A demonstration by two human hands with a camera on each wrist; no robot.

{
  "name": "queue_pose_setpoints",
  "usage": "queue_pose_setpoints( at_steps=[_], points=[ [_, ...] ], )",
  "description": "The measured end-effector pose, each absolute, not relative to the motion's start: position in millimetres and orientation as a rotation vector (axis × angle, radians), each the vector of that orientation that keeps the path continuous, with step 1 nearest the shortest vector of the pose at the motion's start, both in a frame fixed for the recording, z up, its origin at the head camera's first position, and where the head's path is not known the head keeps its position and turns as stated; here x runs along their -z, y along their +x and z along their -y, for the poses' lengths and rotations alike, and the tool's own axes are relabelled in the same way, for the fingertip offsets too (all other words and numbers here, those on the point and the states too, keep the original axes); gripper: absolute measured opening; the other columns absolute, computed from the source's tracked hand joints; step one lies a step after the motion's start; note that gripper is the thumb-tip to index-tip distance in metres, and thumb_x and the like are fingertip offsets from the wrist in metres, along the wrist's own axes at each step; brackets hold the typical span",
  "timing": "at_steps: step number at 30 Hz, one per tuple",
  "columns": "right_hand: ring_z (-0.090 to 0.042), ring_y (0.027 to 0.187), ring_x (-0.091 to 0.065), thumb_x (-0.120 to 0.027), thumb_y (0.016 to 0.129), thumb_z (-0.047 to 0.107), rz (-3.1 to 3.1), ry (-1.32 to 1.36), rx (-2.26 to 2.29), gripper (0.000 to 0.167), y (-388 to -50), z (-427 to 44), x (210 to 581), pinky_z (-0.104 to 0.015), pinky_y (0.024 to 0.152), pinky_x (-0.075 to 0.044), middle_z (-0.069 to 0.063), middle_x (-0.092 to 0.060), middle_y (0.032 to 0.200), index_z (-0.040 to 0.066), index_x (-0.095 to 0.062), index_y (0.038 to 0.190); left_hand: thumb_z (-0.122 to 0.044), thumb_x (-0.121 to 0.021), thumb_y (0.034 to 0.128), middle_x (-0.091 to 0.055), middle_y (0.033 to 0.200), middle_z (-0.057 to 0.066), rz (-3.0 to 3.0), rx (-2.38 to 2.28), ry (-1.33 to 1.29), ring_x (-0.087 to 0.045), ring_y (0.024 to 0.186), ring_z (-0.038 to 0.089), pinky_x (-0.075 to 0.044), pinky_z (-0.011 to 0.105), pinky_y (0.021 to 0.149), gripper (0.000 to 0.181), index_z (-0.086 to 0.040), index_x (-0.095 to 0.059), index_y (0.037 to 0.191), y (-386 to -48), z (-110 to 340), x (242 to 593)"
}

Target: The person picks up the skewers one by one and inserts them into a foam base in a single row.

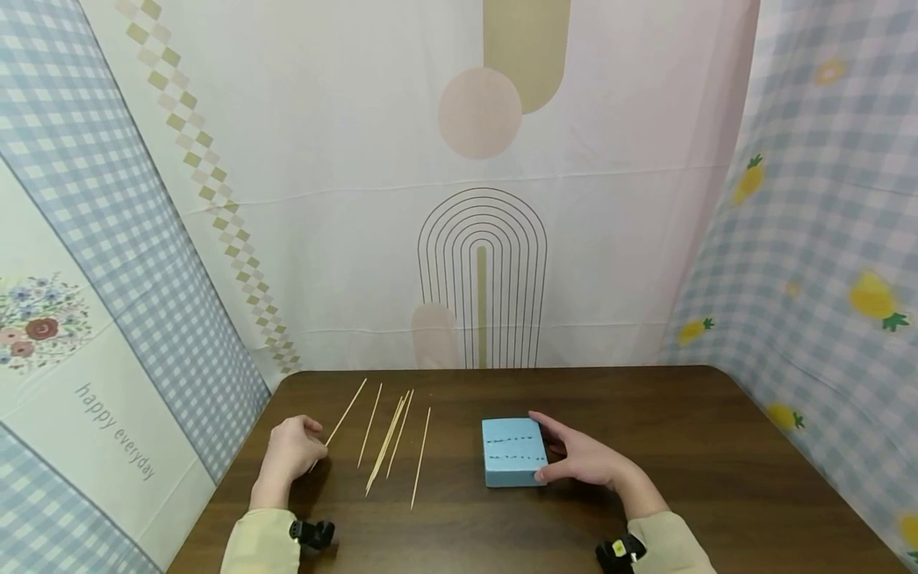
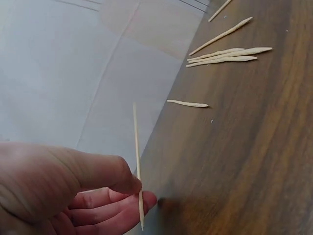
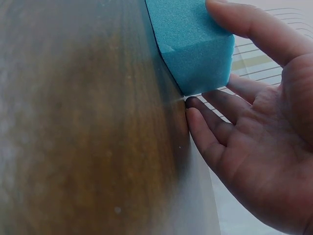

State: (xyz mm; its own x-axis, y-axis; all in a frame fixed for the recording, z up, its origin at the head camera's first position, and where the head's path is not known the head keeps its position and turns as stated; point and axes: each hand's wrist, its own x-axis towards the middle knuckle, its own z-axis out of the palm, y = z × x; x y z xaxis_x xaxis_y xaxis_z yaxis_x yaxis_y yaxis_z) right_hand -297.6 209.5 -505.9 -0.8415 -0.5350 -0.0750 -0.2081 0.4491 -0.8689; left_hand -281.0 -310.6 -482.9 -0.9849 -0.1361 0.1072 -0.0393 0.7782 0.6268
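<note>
My left hand [image 1: 290, 454] pinches a thin wooden stick [image 1: 347, 411] between thumb and fingers at the table's left; in the left wrist view the hand [image 2: 93, 191] holds this stick [image 2: 137, 142] near one end. A light blue foam block [image 1: 513, 451] with two rows of dark dots on its top lies right of the middle. Around the block's right side my right hand [image 1: 584, 458] has its thumb at the near corner and a finger at the far one. The right wrist view has the thumb of that hand [image 3: 264, 112] against the blue block [image 3: 195, 44].
Several more sticks [image 1: 387, 442] lie spread on the dark wooden table [image 1: 445, 542] between the left hand and the block. Behind the table hangs a patterned cloth [image 1: 344, 263], with checked cloths at the left and right sides.
</note>
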Motion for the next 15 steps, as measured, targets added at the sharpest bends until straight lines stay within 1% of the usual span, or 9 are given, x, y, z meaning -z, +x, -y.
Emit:
queue_pose_setpoints(
  at_steps=[3, 7, 10, 13, 15],
  points=[
    [-0.045, 0.155, -0.032, -0.087, 0.088, 0.030, -2.361, -0.640, 1.348, 0.106, -296.7, -209.3, 504.5, -0.061, 0.122, -0.032, -0.028, -0.027, 0.170, 0.009, -0.023, 0.171, 0.006, -0.077, 0.0722, -0.072, 0.079, 0.004, 2.812, 1.075, 0.138, -0.066, 0.069, 0.018, -0.054, 0.036, 0.065, 0.043, 0.008, -0.069, 0.114, -280.3, 312.0, 485.2],
    [-0.045, 0.155, -0.032, -0.086, 0.088, 0.030, -2.363, -0.631, 1.348, 0.106, -295.3, -210.6, 503.7, -0.061, 0.122, -0.033, -0.027, -0.028, 0.171, 0.010, -0.024, 0.171, 0.008, -0.078, 0.0722, -0.074, 0.086, 0.008, 2.798, 1.175, 0.125, -0.067, 0.074, 0.021, -0.053, 0.035, 0.065, 0.055, 0.008, -0.066, 0.126, -281.9, 311.8, 486.9],
    [-0.045, 0.155, -0.032, -0.086, 0.088, 0.030, -2.363, -0.635, 1.352, 0.105, -294.8, -210.5, 503.6, -0.061, 0.122, -0.033, -0.027, -0.027, 0.171, 0.010, -0.024, 0.171, 0.010, -0.076, 0.0734, -0.075, 0.092, 0.010, 2.788, 1.242, 0.128, -0.067, 0.075, 0.021, -0.053, 0.034, 0.063, 0.063, 0.009, -0.062, 0.135, -282.0, 311.4, 486.2],
    [-0.045, 0.155, -0.031, -0.086, 0.089, 0.029, -2.354, -0.643, 1.361, 0.105, -294.3, -209.8, 503.0, -0.061, 0.122, -0.033, -0.027, -0.027, 0.171, 0.010, -0.023, 0.171, 0.012, -0.072, 0.0764, -0.074, 0.096, 0.014, 2.769, 1.324, 0.134, -0.064, 0.074, 0.022, -0.051, 0.033, 0.060, 0.065, 0.009, -0.060, 0.140, -282.1, 310.2, 484.9],
    [-0.045, 0.155, -0.031, -0.086, 0.089, 0.029, -2.351, -0.639, 1.364, 0.105, -293.9, -208.8, 502.5, -0.061, 0.122, -0.033, -0.027, -0.027, 0.171, 0.010, -0.024, 0.171, 0.013, -0.069, 0.0785, -0.073, 0.098, 0.017, 2.740, 1.361, 0.111, -0.064, 0.076, 0.021, -0.050, 0.032, 0.060, 0.063, 0.010, -0.060, 0.140, -282.0, 307.6, 482.7]
  ],
)
